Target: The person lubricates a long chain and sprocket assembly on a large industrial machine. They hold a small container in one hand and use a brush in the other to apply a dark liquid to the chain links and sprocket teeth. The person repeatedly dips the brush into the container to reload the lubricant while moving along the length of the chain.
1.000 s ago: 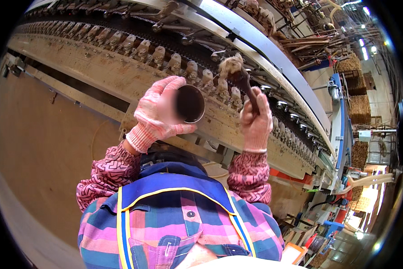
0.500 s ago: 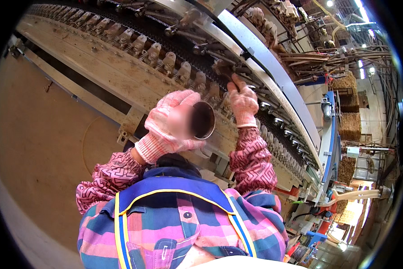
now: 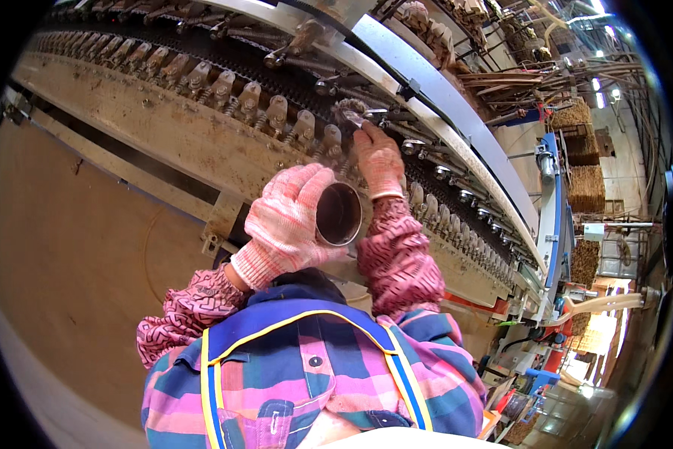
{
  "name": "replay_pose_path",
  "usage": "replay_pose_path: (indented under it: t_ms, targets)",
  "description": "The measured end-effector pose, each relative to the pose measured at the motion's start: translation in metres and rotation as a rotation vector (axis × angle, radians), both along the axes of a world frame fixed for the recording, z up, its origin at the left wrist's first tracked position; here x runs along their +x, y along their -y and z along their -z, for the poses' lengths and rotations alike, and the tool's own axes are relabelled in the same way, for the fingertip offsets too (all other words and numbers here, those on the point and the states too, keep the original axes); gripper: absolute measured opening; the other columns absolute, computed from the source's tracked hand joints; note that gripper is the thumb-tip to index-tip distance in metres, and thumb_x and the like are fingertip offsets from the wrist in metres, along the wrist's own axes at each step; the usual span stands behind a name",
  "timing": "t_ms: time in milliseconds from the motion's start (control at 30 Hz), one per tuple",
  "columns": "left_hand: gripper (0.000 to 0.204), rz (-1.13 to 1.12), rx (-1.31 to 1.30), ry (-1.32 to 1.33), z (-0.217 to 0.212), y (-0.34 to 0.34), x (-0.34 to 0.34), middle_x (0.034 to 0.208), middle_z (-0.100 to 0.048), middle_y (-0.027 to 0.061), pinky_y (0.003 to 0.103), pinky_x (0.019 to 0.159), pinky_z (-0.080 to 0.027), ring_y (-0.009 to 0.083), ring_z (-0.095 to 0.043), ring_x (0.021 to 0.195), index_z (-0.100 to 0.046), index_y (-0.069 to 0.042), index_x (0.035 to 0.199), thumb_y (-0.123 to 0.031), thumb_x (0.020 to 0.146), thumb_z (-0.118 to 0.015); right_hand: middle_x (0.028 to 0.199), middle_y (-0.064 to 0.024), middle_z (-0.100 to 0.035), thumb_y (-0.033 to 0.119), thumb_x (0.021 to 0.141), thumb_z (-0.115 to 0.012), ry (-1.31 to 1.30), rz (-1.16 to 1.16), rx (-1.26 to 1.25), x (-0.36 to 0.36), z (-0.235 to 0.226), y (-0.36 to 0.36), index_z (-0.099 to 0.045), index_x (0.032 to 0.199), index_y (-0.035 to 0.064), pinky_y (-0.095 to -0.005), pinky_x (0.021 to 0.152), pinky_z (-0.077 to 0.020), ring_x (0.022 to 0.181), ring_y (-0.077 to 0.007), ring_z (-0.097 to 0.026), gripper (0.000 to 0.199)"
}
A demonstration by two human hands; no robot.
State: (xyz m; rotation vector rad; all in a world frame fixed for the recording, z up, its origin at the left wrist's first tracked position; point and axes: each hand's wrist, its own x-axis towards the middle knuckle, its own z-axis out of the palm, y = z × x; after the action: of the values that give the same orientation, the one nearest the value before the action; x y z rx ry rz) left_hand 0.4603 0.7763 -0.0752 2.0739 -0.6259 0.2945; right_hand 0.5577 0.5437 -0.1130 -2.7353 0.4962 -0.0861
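Observation:
In a pink-and-white knit glove, my left hand [image 3: 285,213] is closed around a round metal cup [image 3: 339,215]. The cup's dark, open mouth faces me, and it hangs over the near rail of a long machine. My right hand [image 3: 381,161], also gloved, grips the short handle of a brush [image 3: 350,112]. Its shaggy, dirty bristle end is over the dark chain track [image 3: 317,105], among the metal rods on the far side. Along the near side of the track runs a row of dusty clear-and-metal spring-loaded rollers [image 3: 276,114].
The machine's dusty beige rail [image 3: 164,123] runs diagonally in front of me, with a pale curved guard [image 3: 456,150] beyond the track. Brown floor [image 3: 74,217] lies at left. Stacked bundles of brown sheets [image 3: 587,188] and a blue frame [image 3: 552,217] stand at right.
My right hand has moved left along the track with the brush. The cup's mouth has turned more toward me, while my left hand stays over nearly the same spot.

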Motion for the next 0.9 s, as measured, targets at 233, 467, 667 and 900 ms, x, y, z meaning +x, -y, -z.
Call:
replay_pose_path:
  t_ms: [233, 467, 667, 900]
  targets:
    - [0.107, 0.014, 0.029, -0.004, -0.003, -0.004, 0.001, 0.136, -0.058, 0.0171, 0.048, 0.107, -0.049, 0.0395, -0.057, 0.126, -0.048, -0.010, 0.142, -0.037, 0.051, -0.097, 0.121, -0.0144, -0.073, 0.042, 0.098, -0.059, 0.074, 0.054, 0.089, -0.025, -0.024, 0.004, -0.072, 0.130, 0.0184, -0.0406, 0.097, -0.0534, 0.109, -0.0336, -0.070, 0.042]
    - [0.108, 0.029, -0.008, -0.001, 0.003, -0.009, 0.003, 0.138, -0.057, 0.0164, 0.048, 0.109, -0.048, 0.0391, -0.055, 0.128, -0.049, -0.010, 0.142, -0.038, 0.051, -0.098, 0.120, -0.0152, -0.074, 0.044, 0.097, -0.061, 0.034, 0.087, 0.049, -0.027, -0.035, -0.001, -0.070, 0.132, 0.0199, -0.0394, 0.097, -0.0535, 0.109, -0.0329, -0.071, 0.044]
    - [0.111, 0.046, 0.023, -0.023, 0.000, -0.006, 0.000, 0.139, -0.057, 0.0169, 0.048, 0.110, -0.047, 0.0389, -0.055, 0.130, -0.048, -0.009, 0.143, -0.039, 0.049, -0.098, 0.117, -0.0143, -0.075, 0.054, 0.095, -0.064, -0.127, 0.138, -0.102, -0.009, -0.028, -0.025, -0.069, 0.133, 0.0287, -0.0399, 0.092, -0.0558, 0.107, -0.0323, -0.071, 0.046]
    - [0.115, 0.053, 0.010, -0.018, 0.005, -0.015, 0.002, 0.140, -0.056, 0.0170, 0.048, 0.110, -0.047, 0.0387, -0.055, 0.130, -0.045, -0.010, 0.145, -0.040, 0.048, -0.099, 0.120, -0.0129, -0.074, 0.045, 0.098, -0.062, -0.020, 0.208, -0.001, -0.022, -0.045, -0.016, -0.071, 0.130, 0.0267, -0.0417, 0.095, -0.0548, 0.109, -0.0346, -0.071, 0.039]
